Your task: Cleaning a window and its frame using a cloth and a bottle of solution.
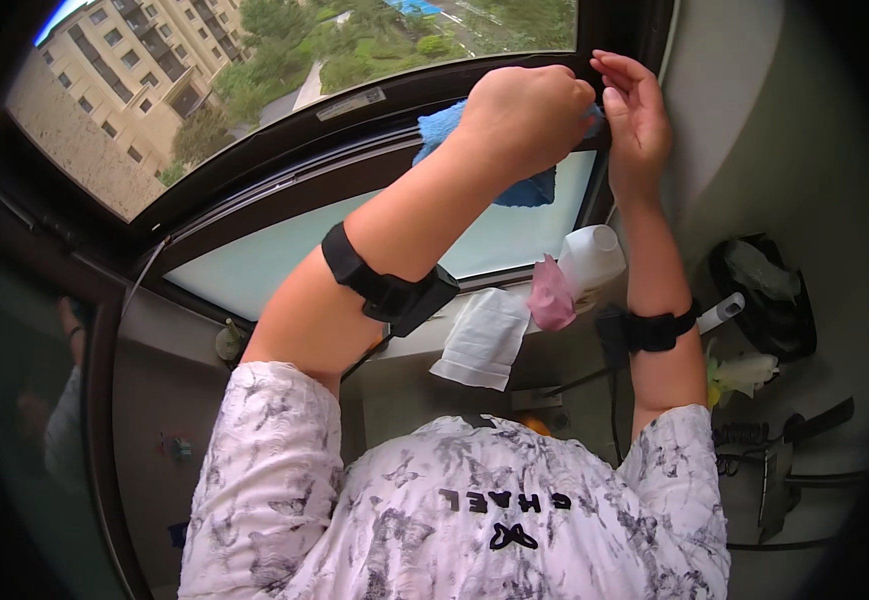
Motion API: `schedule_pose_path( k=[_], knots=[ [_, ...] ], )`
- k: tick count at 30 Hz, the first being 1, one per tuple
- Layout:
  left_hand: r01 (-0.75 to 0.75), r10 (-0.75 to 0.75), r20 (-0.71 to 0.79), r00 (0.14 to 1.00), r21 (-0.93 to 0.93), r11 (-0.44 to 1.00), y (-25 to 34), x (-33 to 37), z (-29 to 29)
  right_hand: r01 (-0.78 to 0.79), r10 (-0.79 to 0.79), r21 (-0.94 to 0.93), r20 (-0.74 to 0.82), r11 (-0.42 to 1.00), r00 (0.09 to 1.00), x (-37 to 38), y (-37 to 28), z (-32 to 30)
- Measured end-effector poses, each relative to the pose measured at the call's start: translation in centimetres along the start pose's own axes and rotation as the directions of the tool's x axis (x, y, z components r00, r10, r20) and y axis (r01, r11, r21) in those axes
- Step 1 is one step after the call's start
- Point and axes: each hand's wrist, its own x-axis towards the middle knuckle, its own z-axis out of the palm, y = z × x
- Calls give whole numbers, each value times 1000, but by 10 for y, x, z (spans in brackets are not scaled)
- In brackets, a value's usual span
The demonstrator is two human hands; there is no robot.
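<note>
**Two hands raised to a blue cloth at the top of a window frame**

The person reaches up with both arms to the upper right corner of a dark window frame (284,140). The left hand (526,112) is closed into a fist around a blue cloth (441,125), which is bunched against the frame; part of the cloth shows to the left of the fist and another fold hangs below the wrist, in front of the pale lower pane (254,270). The right hand (636,125) is just beside the left one, fingers (616,68) loosely curled and half open, their tips touching the frame next to the cloth; whether they pinch a corner of it cannot be told, since the fist covers that spot.

Each forearm carries a black strap, the left strap (386,288) near the elbow, the right strap (654,328) lower on the arm.

Below the hands, on the sill (424,345), a white folded cloth (484,340) hangs over the edge. Just right of it lies a pink crumpled rag (551,295), touching a white plastic bottle (592,258) that stands between the two forearms. Further right, against the grey wall, sits a black bag (766,300) with a white handle (722,312) near it. Through the upper glass, a beige apartment block (139,60) and green trees show outside
</note>
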Motion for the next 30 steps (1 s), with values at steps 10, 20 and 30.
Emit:
schedule_pose_path(
  k=[10,20,30],
  knots=[
    [44,-45,1,999,194,980,-49,-88,-41,92,-136,-520,-47,849,990,-1,-25,34],
    [153,-185,198,962,169,974,-115,-160,-119,277,-329,-749,83,602,941,31,6,28],
    [251,-251,104,962,14,968,-100,-123,-83,263,-309,-742,80,616,948,30,9,27]
  ],
)
